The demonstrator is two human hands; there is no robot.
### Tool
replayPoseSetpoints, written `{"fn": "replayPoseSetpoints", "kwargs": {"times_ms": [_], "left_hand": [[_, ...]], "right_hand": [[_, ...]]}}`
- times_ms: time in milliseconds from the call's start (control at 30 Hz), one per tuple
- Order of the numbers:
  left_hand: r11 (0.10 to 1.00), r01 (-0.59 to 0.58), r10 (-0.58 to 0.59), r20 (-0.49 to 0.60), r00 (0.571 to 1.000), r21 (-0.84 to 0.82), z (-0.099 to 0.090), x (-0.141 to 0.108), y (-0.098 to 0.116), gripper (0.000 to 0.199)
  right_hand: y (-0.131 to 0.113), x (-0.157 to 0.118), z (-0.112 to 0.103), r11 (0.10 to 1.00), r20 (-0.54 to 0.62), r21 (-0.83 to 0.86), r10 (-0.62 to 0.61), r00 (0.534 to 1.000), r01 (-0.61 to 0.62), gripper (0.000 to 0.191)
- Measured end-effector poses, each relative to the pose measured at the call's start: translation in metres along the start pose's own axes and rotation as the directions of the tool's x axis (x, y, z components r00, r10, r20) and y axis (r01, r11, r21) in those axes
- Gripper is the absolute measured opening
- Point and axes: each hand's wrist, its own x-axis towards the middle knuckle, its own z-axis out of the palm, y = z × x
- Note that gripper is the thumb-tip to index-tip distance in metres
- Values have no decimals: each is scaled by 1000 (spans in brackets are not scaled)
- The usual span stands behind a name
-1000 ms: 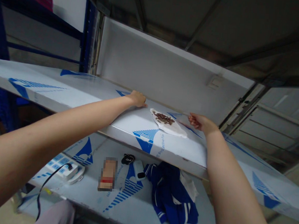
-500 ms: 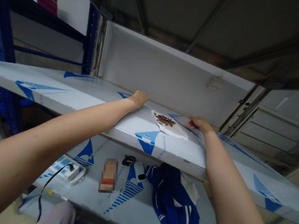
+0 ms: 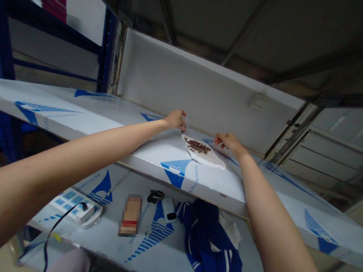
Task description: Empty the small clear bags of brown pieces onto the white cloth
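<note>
Left hand point(image 3: 174, 119): fingers point(image 3: 179, 118) are pinching together around a thin pale sliver point(image 3: 185, 120), too small to identify, and are lifting it just clear of the shelf's surface. Right hand point(image 3: 230, 142): fingers point(image 3: 220, 140) are curling inward, tips close together, but whether they are clamping anything is not resolvable from this view. The hands are working well apart, one on either side of the crumpled white sheet point(image 3: 212, 159), the left just beyond its upper corner and the right just beside its far edge; neither is clearly touching it. A small heap of brown pieces point(image 3: 196, 145), possibly seeds or beans, is sitting on the sheet, and the sheet is lying on the sloping steel shelf panel point(image 3: 79, 105) with its blue-printed protective film. Main change noted: the left hand has risen from lying flat on the panel into this pinch, and both hands have drawn inward toward the sheet. The heap is holding its shape. Behind the shelf, a white wall panel point(image 3: 185, 70) is carrying a small switch plate point(image 3: 258, 101). On the lower shelf point(image 3: 173, 267), a power strip point(image 3: 74, 205) with a black cable point(image 3: 59, 223), a pixelated object point(image 3: 130, 215), a white device point(image 3: 167, 209) and a blue-and-white garment point(image 3: 208, 240) are lying.
</note>
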Motion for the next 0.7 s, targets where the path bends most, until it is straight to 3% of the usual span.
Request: {"fn": "replayPoseSetpoints", "kwargs": {"times_ms": [133, 333, 533, 700], "left_hand": [[997, 53, -54, -15, 998, -50, 5, -7, 15, 9], [998, 42, -36, 108, 993, -54, 8, -12, 25, 9], [982, -137, 122, 120, 985, 131, 9, -13, 27, 19], [908, -284, 224, 216, 950, 309, 14, -14, 27, 14]], "right_hand": [[-14, -4, 10, 994, 114, 70, -92, 989, 84, 34], [-29, -12, 15, 972, 228, 125, -224, 948, 200, 36], [-39, -20, 16, 975, 241, 94, -220, 945, 203, 39], [-42, -21, 20, 959, 282, 113, -282, 917, 260, 34]]}}
